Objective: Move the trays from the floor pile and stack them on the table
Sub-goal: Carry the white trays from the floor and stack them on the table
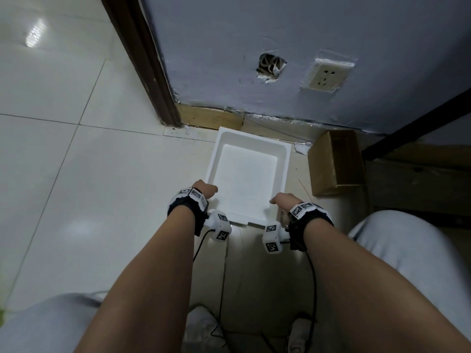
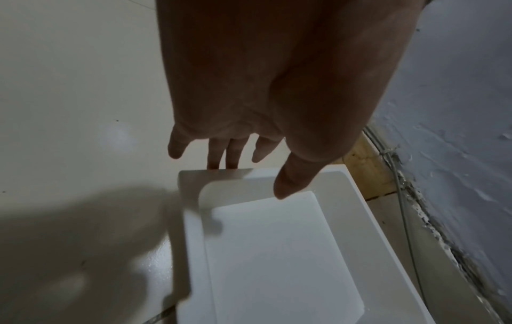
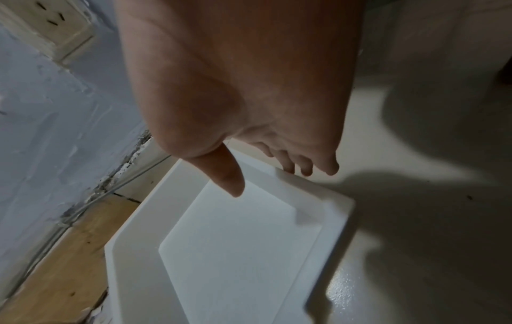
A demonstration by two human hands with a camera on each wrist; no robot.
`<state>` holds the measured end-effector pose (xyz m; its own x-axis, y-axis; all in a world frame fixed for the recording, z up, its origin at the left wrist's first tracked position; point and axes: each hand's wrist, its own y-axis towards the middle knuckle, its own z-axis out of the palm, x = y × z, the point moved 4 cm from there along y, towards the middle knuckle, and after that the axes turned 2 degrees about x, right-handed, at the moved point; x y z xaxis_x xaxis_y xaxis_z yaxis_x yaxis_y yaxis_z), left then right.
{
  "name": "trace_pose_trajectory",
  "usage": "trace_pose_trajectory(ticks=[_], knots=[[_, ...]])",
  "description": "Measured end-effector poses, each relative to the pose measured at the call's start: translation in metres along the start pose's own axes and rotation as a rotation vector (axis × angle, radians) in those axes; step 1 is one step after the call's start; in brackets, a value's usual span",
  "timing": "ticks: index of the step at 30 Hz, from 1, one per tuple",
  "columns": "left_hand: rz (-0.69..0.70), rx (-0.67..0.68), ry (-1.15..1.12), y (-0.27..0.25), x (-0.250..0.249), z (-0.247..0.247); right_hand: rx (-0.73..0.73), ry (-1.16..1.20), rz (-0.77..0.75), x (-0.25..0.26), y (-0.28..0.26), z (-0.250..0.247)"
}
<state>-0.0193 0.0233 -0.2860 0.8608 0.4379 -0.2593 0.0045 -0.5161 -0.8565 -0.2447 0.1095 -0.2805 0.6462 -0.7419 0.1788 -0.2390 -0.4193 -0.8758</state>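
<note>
On the tiled floor, against the wall, a white tray lies between two hands.
Left hand is at the tray's 8 o'clock edge, thumb over the rim, fingers straight down its outer side; right hand is at 4 o'clock, posed likewise. Both look loosely spread; whether they grip it, I cannot tell. At the tray's 3 o'clock lies a cardboard box; at 1 o'clock, a wall socket.
</note>
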Motion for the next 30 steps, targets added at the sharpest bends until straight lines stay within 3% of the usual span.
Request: trace_pose_trajectory(ticks=[2, 6, 12, 18, 30], knots=[[-0.013, -0.016, -0.029, -0.004, 0.003, 0.000, 0.028, 0.140, 0.041, -0.006, -0.001, 0.003], [-0.002, -0.149, -0.092, -0.018, 0.008, -0.019, -0.049, 0.399, 0.190, -0.017, -0.012, 0.001], [0.017, -0.172, -0.188, -0.069, -0.007, -0.060, -0.268, 0.558, 0.153, 0.010, -0.058, -0.033], [-0.049, -0.184, -0.272, -0.146, -0.021, -0.114, -0.395, 0.659, 0.089, 0.053, -0.132, -0.072], [-0.117, -0.194, -0.411, -0.299, -0.029, -0.186, -0.373, 0.660, 0.071, 0.094, -0.295, -0.126]])
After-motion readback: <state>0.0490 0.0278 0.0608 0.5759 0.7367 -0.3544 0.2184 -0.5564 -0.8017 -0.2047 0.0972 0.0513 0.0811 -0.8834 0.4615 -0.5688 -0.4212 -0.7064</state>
